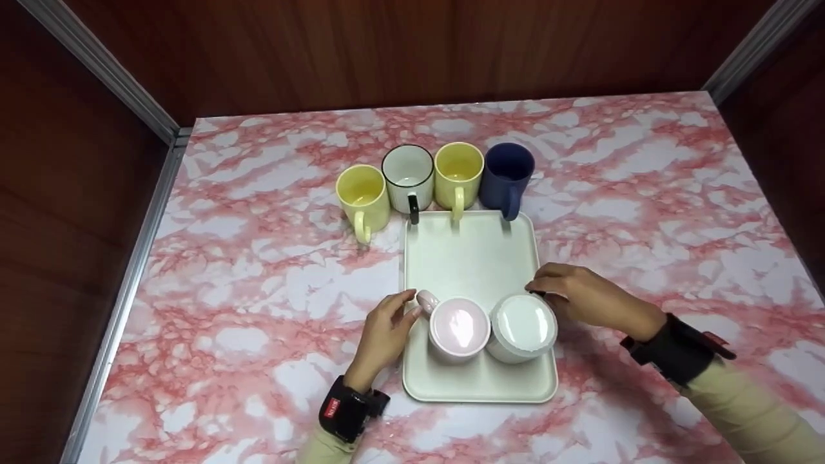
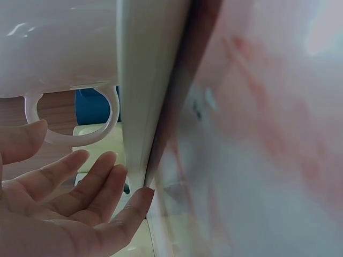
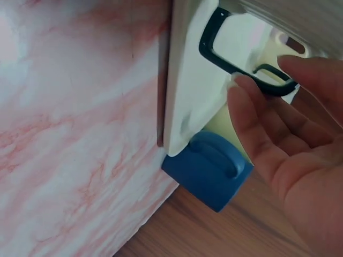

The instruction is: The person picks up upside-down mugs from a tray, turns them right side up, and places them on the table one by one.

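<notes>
A pale pink mug (image 1: 459,327) stands upside down on the cream tray (image 1: 477,258), its handle (image 1: 427,301) pointing left. Beside it on the right is an upside-down white mug (image 1: 523,322) with a black handle (image 3: 214,45). My left hand (image 1: 385,335) is at the tray's left edge, its spread, relaxed fingers (image 2: 102,182) close below the pink handle and holding nothing. At the right edge, my right hand (image 1: 583,296) reaches to the black handle; an index fingertip (image 3: 244,88) is right at it, with the thumb apart from that finger.
Behind the tray, a row of upright mugs faces me with their handles: a yellow mug (image 1: 363,200), a white mug with black rim (image 1: 408,180), another yellow mug (image 1: 458,177) and a dark blue mug (image 1: 508,177). The marbled pink table (image 1: 258,290) meets a brown wooden panel (image 1: 419,51).
</notes>
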Demonstrator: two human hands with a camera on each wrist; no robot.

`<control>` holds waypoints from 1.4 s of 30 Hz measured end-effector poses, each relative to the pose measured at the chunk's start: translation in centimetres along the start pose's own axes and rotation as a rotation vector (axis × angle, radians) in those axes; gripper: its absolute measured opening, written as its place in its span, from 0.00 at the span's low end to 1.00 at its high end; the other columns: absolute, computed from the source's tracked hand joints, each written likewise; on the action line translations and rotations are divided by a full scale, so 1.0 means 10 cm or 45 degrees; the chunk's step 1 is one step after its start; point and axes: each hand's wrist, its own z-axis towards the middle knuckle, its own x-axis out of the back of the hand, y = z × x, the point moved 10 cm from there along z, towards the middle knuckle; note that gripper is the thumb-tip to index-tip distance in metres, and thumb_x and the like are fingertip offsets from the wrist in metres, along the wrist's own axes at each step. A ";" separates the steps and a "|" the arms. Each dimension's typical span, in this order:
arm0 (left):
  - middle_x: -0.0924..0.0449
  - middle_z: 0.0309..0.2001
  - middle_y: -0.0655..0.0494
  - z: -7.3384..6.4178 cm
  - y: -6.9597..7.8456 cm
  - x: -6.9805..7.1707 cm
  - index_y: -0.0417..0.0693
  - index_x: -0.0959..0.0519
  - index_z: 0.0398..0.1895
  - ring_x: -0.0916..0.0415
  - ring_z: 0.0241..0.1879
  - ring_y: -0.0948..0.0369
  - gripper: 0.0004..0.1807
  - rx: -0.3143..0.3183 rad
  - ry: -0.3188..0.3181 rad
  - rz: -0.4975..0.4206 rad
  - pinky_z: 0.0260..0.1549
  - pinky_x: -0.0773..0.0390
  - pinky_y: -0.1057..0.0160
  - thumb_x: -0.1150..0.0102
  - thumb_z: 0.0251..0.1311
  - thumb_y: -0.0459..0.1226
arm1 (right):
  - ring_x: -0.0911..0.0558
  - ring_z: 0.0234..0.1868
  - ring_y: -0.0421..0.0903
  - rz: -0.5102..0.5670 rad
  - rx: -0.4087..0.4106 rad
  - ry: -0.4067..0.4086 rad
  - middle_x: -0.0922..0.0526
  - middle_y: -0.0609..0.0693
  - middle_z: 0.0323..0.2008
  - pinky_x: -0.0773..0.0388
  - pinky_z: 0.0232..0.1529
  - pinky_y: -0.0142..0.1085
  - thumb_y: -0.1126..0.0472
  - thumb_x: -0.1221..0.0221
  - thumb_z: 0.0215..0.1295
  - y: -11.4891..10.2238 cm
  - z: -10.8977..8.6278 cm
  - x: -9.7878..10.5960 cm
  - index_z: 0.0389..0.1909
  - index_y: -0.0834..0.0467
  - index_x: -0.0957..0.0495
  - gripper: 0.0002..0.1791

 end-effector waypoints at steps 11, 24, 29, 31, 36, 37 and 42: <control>0.23 0.45 0.43 -0.02 -0.02 0.04 0.34 0.25 0.50 0.25 0.45 0.51 0.16 0.017 0.023 -0.072 0.44 0.25 0.58 0.45 0.60 0.34 | 0.23 0.31 0.44 -0.025 0.057 0.059 0.24 0.51 0.30 0.23 0.30 0.35 0.77 0.36 0.43 -0.03 0.00 0.00 0.32 0.62 0.22 0.13; 0.24 0.45 0.42 -0.03 -0.03 0.05 0.34 0.25 0.49 0.25 0.45 0.49 0.16 0.032 0.019 -0.101 0.44 0.25 0.57 0.45 0.61 0.34 | 0.24 0.27 0.40 -0.036 0.114 0.074 0.26 0.48 0.27 0.26 0.26 0.31 0.78 0.37 0.43 -0.08 -0.02 0.01 0.28 0.60 0.24 0.13; 0.23 0.45 0.42 -0.04 -0.02 0.08 0.33 0.24 0.47 0.24 0.44 0.50 0.14 0.011 0.057 -0.139 0.44 0.25 0.58 0.46 0.61 0.33 | 0.24 0.27 0.40 -0.030 0.134 0.098 0.26 0.48 0.27 0.26 0.26 0.30 0.79 0.36 0.42 -0.10 -0.04 0.01 0.28 0.60 0.25 0.14; 0.23 0.45 0.43 -0.04 -0.01 0.11 0.32 0.24 0.46 0.23 0.43 0.51 0.13 0.000 0.095 -0.171 0.44 0.25 0.59 0.46 0.61 0.32 | 0.23 0.27 0.41 -0.031 0.145 0.110 0.25 0.49 0.27 0.26 0.26 0.30 0.79 0.36 0.42 -0.11 -0.05 0.02 0.28 0.61 0.24 0.14; 0.21 0.42 0.43 -0.04 0.02 0.19 0.30 0.23 0.43 0.23 0.43 0.52 0.11 -0.020 0.179 -0.239 0.43 0.24 0.63 0.46 0.60 0.30 | 0.22 0.28 0.42 -0.047 0.159 0.140 0.23 0.50 0.27 0.24 0.27 0.32 0.82 0.38 0.39 -0.14 -0.05 0.08 0.29 0.62 0.23 0.16; 0.21 0.42 0.43 -0.04 0.03 0.19 0.30 0.23 0.43 0.23 0.43 0.52 0.11 -0.022 0.187 -0.250 0.43 0.24 0.63 0.46 0.60 0.30 | 0.22 0.28 0.42 -0.052 0.158 0.144 0.23 0.50 0.27 0.24 0.27 0.33 0.82 0.38 0.39 -0.15 -0.05 0.09 0.30 0.62 0.23 0.16; 0.22 0.41 0.38 -0.07 0.27 0.30 0.27 0.24 0.42 0.24 0.43 0.47 0.10 -0.001 0.211 -0.263 0.41 0.23 0.59 0.48 0.59 0.25 | 0.21 0.28 0.43 -0.033 0.154 0.149 0.22 0.49 0.27 0.24 0.27 0.32 0.83 0.39 0.39 -0.16 -0.09 0.15 0.31 0.63 0.23 0.17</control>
